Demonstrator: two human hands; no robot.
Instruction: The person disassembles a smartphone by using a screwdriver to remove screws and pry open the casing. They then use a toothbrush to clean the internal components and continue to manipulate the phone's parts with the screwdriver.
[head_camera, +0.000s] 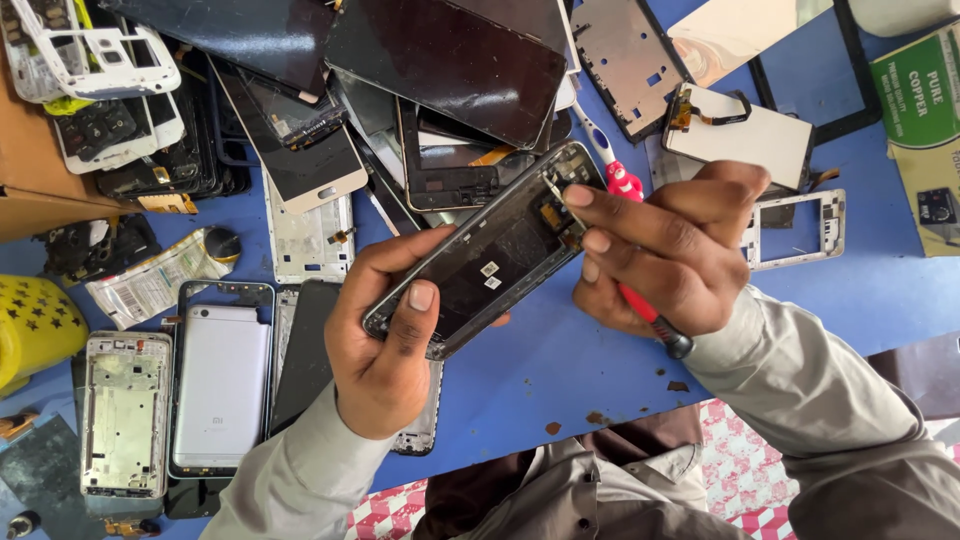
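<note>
Over the blue table (560, 370), cluttered with phone screens and frames, I see my left hand (385, 335) closed around an opened phone (485, 250). My right hand (665, 245) pinches a red-handled screwdriver (650, 315), fingertips touching the phone's top.

bare blue table (560, 370) lies open between the two wrists, and more shows at the right past the white frame (795, 230). everywhere above the hands a heap of screens (440, 60) blocks the way. at the left a silver phone back (222, 385), a metal frame (125, 412) and a yellow tub (35, 325) crowd the edge.
</note>
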